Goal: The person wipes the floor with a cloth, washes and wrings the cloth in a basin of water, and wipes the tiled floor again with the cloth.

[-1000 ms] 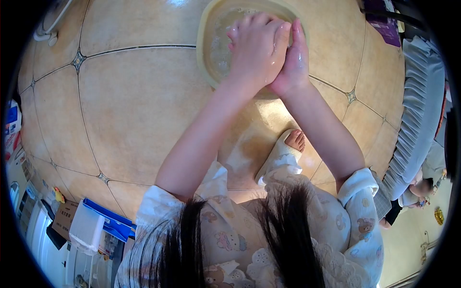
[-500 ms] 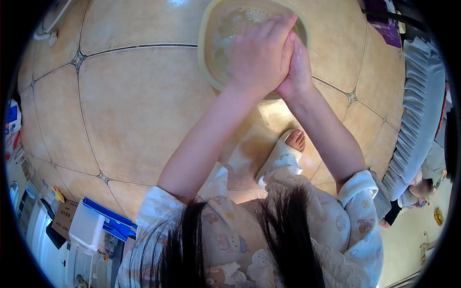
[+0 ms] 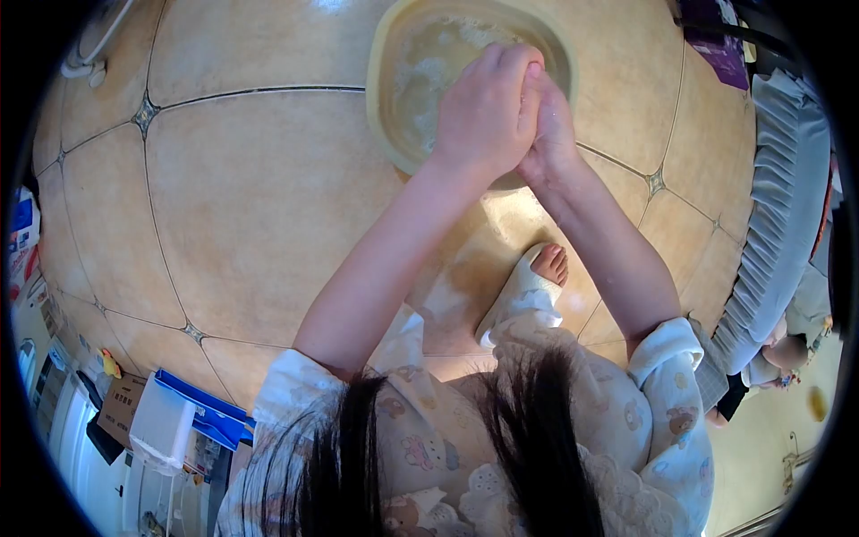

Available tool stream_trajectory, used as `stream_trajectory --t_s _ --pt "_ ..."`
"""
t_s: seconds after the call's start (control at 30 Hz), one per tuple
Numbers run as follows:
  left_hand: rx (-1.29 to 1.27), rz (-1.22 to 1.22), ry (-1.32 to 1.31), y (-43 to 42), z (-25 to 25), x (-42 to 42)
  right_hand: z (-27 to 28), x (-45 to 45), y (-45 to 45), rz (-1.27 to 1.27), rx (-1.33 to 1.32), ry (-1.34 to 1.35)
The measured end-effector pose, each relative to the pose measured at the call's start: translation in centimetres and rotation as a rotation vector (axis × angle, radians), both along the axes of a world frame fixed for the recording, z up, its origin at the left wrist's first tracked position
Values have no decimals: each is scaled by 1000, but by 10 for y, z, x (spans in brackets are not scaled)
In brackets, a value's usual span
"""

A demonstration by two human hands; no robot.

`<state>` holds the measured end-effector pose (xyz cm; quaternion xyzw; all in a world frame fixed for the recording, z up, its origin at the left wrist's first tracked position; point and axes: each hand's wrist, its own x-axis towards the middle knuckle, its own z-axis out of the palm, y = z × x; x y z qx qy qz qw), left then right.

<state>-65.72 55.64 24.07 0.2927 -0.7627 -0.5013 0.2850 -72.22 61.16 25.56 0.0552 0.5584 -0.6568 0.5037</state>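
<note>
The left hand [image 3: 486,112] is wrapped over the right hand [image 3: 555,130], palms together above a beige basin [image 3: 379,100]. The right hand's fingers are mostly hidden, so I cannot tell whether they are curled. The basin sits on the tiled floor [image 3: 242,197], with foamy water [image 3: 419,85] inside; a slipper [image 3: 512,291] is nearby.

Two grips [image 3: 488,116] [image 3: 555,134], one basin [image 3: 386,116], one slipper [image 3: 519,279].
</note>
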Motion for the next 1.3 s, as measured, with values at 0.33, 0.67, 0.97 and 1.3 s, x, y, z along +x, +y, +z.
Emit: stream_trajectory --t_s 0.33,0.67,0.97,1.3 --pt "-59 27 -92 -42 -16 41 4 -58 -4 498 224 465" --pt "499 82 -503 -62 -54 106 -2 -116 30 416 311 686" --pt "443 95 -477 -61 -55 117 8 -118 42 153 146 350" --pt "459 380 -505 -113 -71 215 19 -120 40 250 174 490"
